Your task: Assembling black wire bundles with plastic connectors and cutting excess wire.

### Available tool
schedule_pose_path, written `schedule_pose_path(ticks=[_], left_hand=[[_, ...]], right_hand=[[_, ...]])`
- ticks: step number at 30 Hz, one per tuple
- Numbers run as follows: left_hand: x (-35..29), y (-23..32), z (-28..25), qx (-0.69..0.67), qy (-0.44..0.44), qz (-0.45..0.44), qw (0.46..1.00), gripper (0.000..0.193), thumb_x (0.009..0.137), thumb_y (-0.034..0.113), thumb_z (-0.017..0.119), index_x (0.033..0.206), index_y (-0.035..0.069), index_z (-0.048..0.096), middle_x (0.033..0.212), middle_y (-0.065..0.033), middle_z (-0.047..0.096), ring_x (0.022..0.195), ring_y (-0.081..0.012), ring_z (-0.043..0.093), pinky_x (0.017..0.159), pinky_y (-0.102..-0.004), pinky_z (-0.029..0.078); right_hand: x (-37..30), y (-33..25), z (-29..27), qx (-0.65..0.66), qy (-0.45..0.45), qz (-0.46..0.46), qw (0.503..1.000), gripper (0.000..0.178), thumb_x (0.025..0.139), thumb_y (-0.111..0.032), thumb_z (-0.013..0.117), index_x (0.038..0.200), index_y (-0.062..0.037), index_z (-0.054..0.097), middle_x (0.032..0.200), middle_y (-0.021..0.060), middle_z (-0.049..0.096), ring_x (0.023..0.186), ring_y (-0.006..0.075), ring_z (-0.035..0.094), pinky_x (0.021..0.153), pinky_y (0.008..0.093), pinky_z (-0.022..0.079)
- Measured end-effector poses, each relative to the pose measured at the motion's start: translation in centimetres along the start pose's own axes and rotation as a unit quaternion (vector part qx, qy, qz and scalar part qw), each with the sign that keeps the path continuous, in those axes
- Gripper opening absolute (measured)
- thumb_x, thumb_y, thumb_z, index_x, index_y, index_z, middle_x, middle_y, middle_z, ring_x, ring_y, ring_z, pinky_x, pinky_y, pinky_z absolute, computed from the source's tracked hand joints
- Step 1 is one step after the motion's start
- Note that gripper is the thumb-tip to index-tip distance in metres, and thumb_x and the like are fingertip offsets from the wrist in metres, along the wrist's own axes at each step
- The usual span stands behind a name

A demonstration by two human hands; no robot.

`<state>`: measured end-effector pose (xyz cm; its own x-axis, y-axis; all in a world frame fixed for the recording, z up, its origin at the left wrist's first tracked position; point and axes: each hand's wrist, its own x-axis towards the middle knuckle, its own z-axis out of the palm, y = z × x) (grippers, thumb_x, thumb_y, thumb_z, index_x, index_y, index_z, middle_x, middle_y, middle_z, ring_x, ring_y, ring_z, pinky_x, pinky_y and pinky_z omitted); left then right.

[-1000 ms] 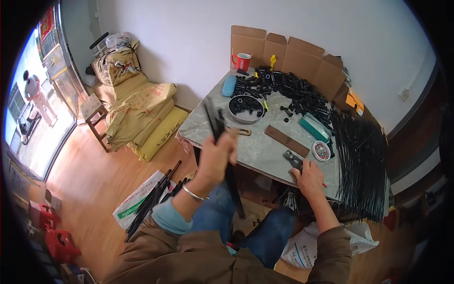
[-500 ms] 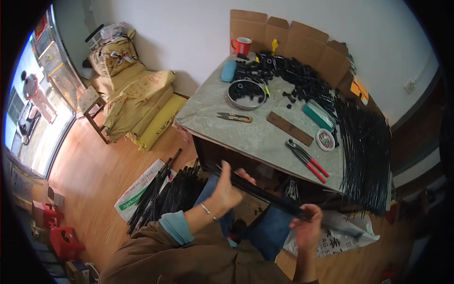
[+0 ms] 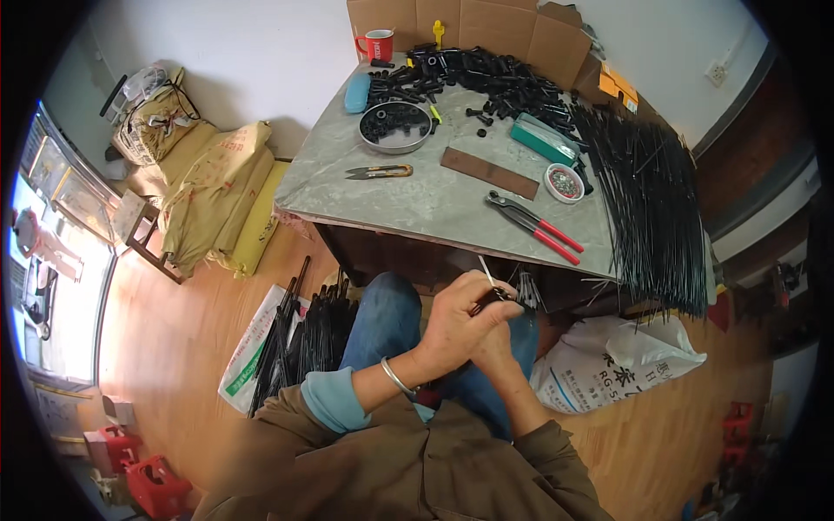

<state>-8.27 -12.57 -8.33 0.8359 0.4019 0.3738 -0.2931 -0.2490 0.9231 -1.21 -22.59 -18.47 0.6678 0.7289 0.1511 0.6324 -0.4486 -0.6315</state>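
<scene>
My left hand (image 3: 456, 319) and my right hand (image 3: 493, 349) are pressed together above my knees, in front of the table edge. Both are closed, the left lying over the right. Between the fingers and thumbs shows a small dark piece (image 3: 489, 300), mostly covered, so its kind cannot be made out. A thin pale strip (image 3: 486, 269) sticks up from the left fingers. Down to the left of my leg lies a bundle of black rods (image 3: 323, 334) on a white sack (image 3: 246, 369).
On the grey table (image 3: 408, 195) are red-handled pincers (image 3: 534, 227), thread snips (image 3: 380, 172), a brown flat bar (image 3: 489, 172), a metal bowl (image 3: 395, 146) of black parts, a small tub (image 3: 564, 183), a green box (image 3: 544, 139) and long black wires (image 3: 647, 208). A white sack (image 3: 608, 365) stands right.
My hands were apart, holding a long black rod-like piece between them; now they are together, and that long piece no longer shows. The view has shifted, and the table sits further left and higher.
</scene>
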Motion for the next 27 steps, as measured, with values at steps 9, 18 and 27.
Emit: schedule_pose_path(ticks=[9, 18, 27], left_hand=[[1.2, -2.8, -4.1, 0.032, -0.105, -0.095, 0.989, 0.022, 0.092, 0.015, 0.052, 0.102, -0.001, 0.063, 0.089, -0.0063, 0.056, 0.082, -0.016, 0.054, 0.076, -0.0273, 0.044], [1.2, -3.7, -4.6, 0.133, -0.067, -0.012, 0.989, 0.022, 0.092, 0.023, 0.056, 0.09, 0.001, 0.06, 0.083, -0.0047, 0.054, 0.074, -0.0153, 0.052, 0.069, -0.0271, 0.043], [2.2, -3.2, -5.5, -0.299, -0.203, -0.155, 0.92, 0.031, 0.092, 0.025, 0.058, 0.07, 0.004, 0.05, 0.072, 0.002, 0.043, 0.07, -0.0074, 0.046, 0.061, -0.0237, 0.039]], right_hand=[[0.8, -0.9, -1.1, 0.371, -0.008, 0.049, 0.927, 0.028, 0.079, -0.015, 0.073, 0.099, -0.0027, 0.057, 0.083, 0.0025, 0.063, 0.073, 0.0133, 0.06, 0.064, 0.0277, 0.047], [1.6, -3.7, -3.0, 0.489, 0.043, 0.071, 0.868, 0.011, 0.085, -0.007, 0.069, 0.085, -0.0016, 0.059, 0.077, -0.0033, 0.055, 0.07, 0.0029, 0.05, 0.06, 0.0193, 0.042], [2.4, -3.7, -6.0, 0.569, -0.132, 0.023, 0.811, 0.008, 0.084, -0.001, 0.062, 0.079, -0.0003, 0.056, 0.075, 0.0064, 0.059, 0.066, 0.0166, 0.061, 0.062, 0.0276, 0.051]])
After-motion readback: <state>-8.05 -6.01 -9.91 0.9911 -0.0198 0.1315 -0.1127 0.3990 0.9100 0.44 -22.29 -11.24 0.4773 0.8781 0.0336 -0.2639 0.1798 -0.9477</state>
